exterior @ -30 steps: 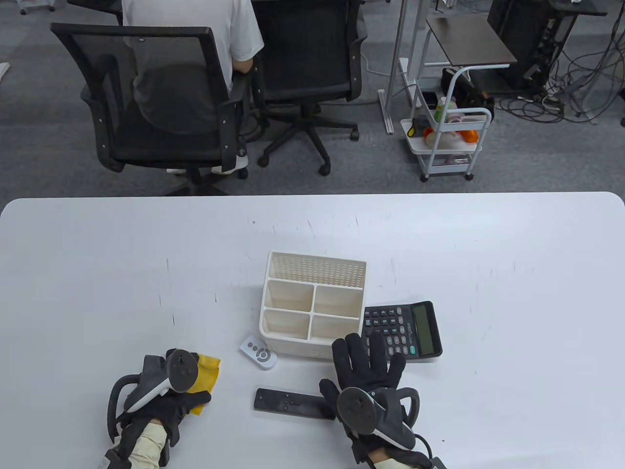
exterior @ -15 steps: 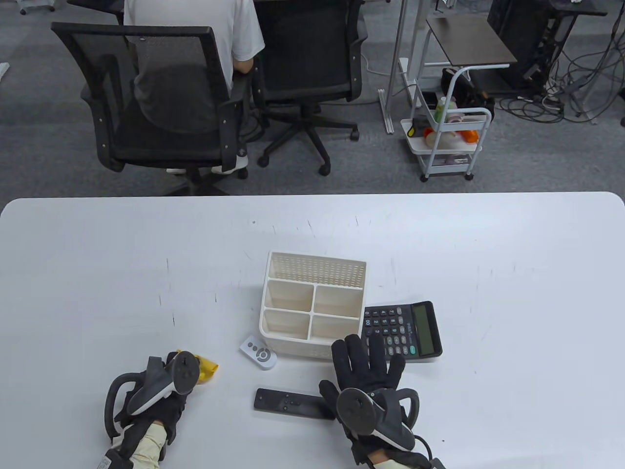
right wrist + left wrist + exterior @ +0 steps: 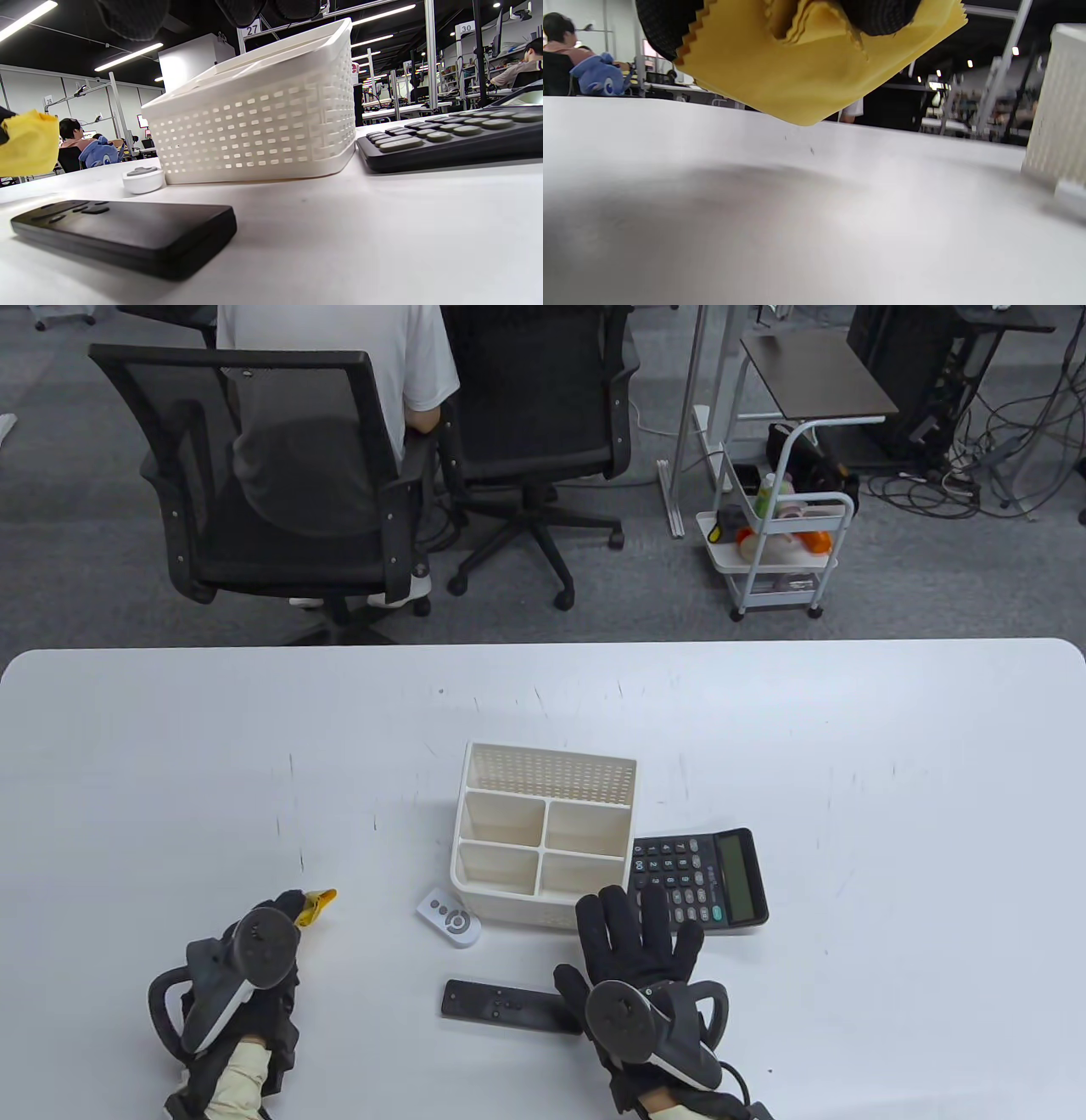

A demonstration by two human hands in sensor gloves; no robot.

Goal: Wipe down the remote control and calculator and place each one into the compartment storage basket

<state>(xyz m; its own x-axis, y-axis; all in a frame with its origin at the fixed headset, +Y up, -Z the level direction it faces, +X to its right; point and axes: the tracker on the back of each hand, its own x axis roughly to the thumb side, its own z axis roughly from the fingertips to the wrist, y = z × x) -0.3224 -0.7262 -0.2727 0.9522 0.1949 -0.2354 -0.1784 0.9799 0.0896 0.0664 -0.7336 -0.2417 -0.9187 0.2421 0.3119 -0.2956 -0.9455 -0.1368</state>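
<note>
L hand (image 3: 254, 976) at 7 o'clock, fingers clenched round yellow cloth (image 3: 814, 72), lifted off table (image 3: 891, 780). R hand (image 3: 640, 950) flat, fingers spread, gripping nothing. Black remote (image 3: 509, 1006) at 6 o'clock of basket (image 3: 543, 836); calculator (image 3: 700, 878) touching basket at 3–4 o'clock; small white remote (image 3: 449, 918) at 7.

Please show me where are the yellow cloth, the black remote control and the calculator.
yellow cloth (image 3: 814, 80): left wrist view, middle of its hanging face.
black remote control (image 3: 509, 1006): table view, its buttons.
calculator (image 3: 736, 875): table view, its display.
</note>
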